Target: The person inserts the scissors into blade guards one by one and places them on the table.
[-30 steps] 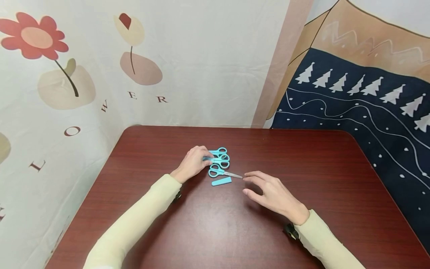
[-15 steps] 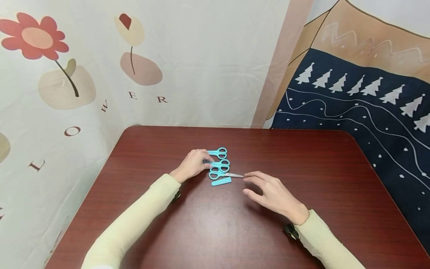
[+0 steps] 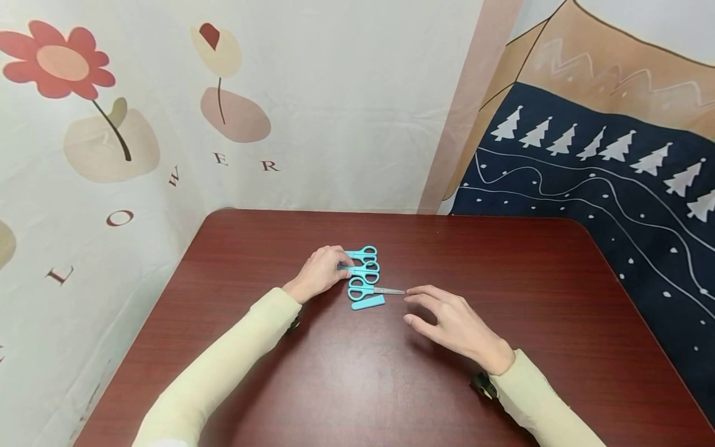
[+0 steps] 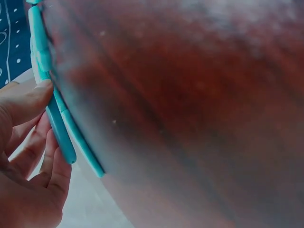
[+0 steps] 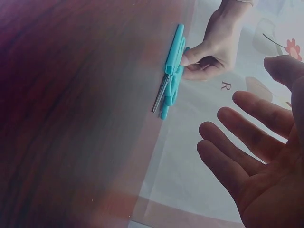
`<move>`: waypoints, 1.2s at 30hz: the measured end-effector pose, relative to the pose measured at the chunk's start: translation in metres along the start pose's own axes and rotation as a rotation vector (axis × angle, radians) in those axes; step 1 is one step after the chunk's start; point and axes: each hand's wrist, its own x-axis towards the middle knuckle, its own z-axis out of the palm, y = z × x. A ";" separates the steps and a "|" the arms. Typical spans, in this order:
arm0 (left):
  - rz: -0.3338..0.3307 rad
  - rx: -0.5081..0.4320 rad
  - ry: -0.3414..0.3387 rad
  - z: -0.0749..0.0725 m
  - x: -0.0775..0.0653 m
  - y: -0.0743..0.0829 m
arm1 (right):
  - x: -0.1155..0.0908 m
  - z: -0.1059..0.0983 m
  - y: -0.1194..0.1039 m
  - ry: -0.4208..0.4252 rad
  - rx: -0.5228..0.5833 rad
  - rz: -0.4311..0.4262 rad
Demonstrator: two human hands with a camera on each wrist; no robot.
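My left hand [image 3: 322, 270] pinches a pair of turquoise scissors [image 3: 371, 272] by its blade end, handles pointing right in the head view. Thumb and fingers show around its blade cover [image 4: 61, 133] in the left wrist view. Just beyond lies a similar pair, the far scissors [image 3: 363, 253], its blade end partly hidden by that hand. On the near side, the third scissors [image 3: 360, 289] have bare metal blades pointing right. A loose turquoise blade cover [image 3: 368, 303] lies in front of them. My right hand [image 3: 455, 320] hovers with spread fingers close to the bare blade tip, holding nothing.
The dark red-brown table [image 3: 357, 385] has rounded far corners. Behind it hangs a pale flower-print cloth [image 3: 346, 112], with a navy tree-print cloth [image 3: 558, 167] at the right.
The left hand has shifted the held scissors toward the person, off the far pair, then slightly back. The bare-bladed scissors have turned a little. The right hand stays put.
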 end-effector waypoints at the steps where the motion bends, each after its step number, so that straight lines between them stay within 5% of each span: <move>1: 0.004 0.006 -0.009 0.001 0.000 0.000 | 0.000 0.000 0.000 0.000 0.002 0.000; 20: -0.031 -0.042 -0.085 0.001 -0.007 0.001 | 0.003 0.003 0.001 -0.011 -0.027 -0.016; 29: -0.019 -0.046 -0.108 -0.007 -0.017 -0.003 | 0.008 0.006 0.003 -0.135 -0.082 -0.029; 36: 0.004 -0.042 -0.084 -0.022 -0.037 -0.001 | 0.016 0.009 0.010 -0.225 -0.066 -0.020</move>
